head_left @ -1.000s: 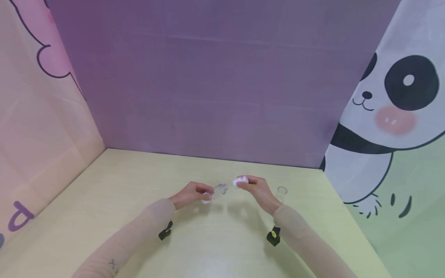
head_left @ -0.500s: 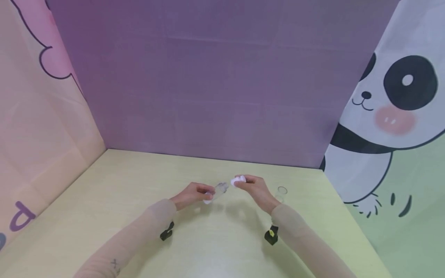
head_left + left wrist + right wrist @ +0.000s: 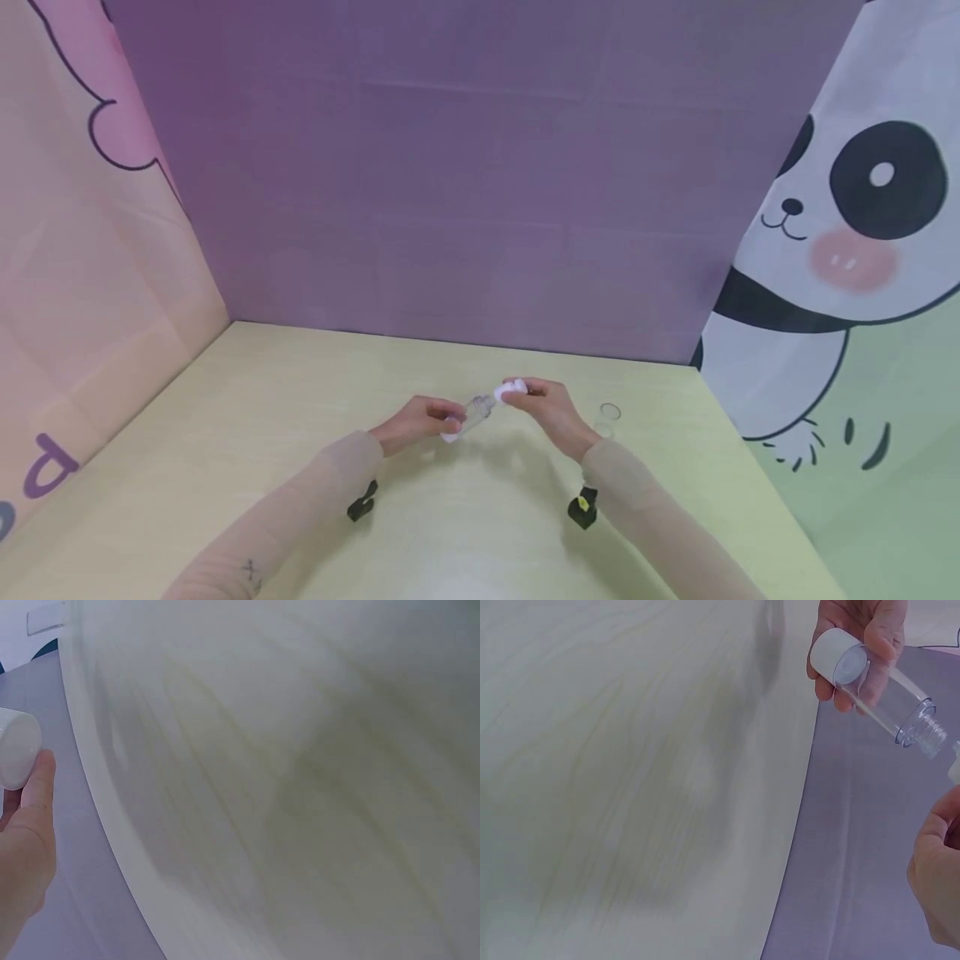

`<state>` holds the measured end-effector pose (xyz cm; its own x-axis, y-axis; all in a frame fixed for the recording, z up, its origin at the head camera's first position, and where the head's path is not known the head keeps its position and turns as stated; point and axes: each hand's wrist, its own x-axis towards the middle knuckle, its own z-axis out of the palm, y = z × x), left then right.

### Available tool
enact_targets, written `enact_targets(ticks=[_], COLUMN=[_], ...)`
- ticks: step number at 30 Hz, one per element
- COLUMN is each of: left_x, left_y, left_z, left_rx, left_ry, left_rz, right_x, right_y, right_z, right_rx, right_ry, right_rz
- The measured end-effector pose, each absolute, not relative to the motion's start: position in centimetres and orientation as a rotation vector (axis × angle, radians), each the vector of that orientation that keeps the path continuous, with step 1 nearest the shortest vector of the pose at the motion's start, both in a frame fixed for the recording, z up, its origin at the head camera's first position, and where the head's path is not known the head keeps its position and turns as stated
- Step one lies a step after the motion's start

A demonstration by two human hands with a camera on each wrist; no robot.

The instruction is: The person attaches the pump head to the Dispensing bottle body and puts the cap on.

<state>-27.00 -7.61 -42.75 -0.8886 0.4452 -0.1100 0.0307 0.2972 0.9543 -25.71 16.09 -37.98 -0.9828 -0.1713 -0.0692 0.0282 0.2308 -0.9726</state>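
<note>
We see a clear bottle (image 3: 474, 411) lifted off the table (image 3: 465, 533), tilted so that its bare threaded neck points up and to the right. At the bottle's white base (image 3: 450, 436), the left hand (image 3: 417, 422) grips it, thumb and bent fingers parted only as far as the bottle between them. Just beyond the bottle's neck, we see a small white cap (image 3: 512, 389) that the right hand (image 3: 550, 407) pinches between thumb and fingers, nearly closed; the right wrist view shows us a narrow gap between cap and neck. Farther right of the bottle, a transparent cup-shaped piece (image 3: 606, 422) rests on the table, and well behind the bottle we see a purple backdrop (image 3: 480, 183)
</note>
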Motion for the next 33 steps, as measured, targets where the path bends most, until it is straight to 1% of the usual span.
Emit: enact_targets(ticks=[33], left_x=[-26.99], left_y=[-7.42], left_z=[-42.55], left_rx=[0.417], left_ry=[2.273], left_rz=[1.560], right_x=[-25.82], right_y=[15.76], right_z=[-38.30], right_rx=[-0.176], right_ry=[2.331], right_rz=[-1.843])
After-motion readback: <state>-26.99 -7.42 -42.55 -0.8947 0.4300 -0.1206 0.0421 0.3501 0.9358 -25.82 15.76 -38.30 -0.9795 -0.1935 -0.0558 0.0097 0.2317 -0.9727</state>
